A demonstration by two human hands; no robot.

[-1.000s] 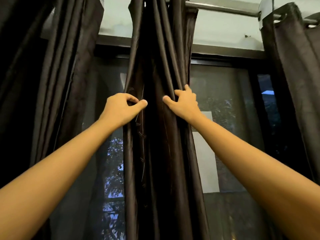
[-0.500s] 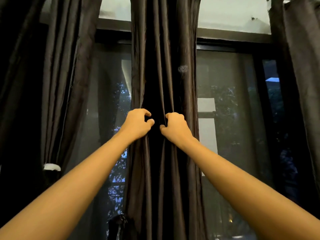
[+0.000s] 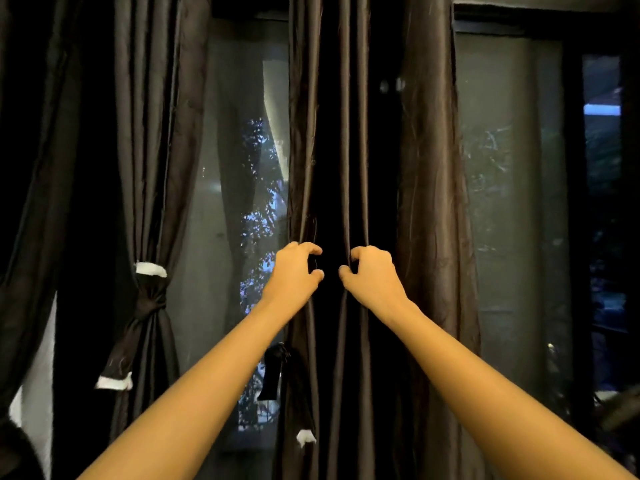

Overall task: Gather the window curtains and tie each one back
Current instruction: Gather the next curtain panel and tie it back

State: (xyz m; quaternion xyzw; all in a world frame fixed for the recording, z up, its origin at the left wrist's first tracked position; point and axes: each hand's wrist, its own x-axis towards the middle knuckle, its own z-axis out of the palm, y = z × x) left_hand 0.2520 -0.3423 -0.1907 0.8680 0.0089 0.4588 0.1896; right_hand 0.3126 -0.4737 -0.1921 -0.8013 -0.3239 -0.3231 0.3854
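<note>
Head view. Item: middle curtain [image 3: 426, 202], hanging at window centre, untied. Left hand [image 3: 294, 271] and right hand [image 3: 372, 275], fingers curled, each grip a fold at mid-height, side by side, likely to bunch the pleats for tying. Its tie [image 3: 277, 372] dangles loose below the left hand. Left curtain [image 3: 149, 168]: already bound.
</note>
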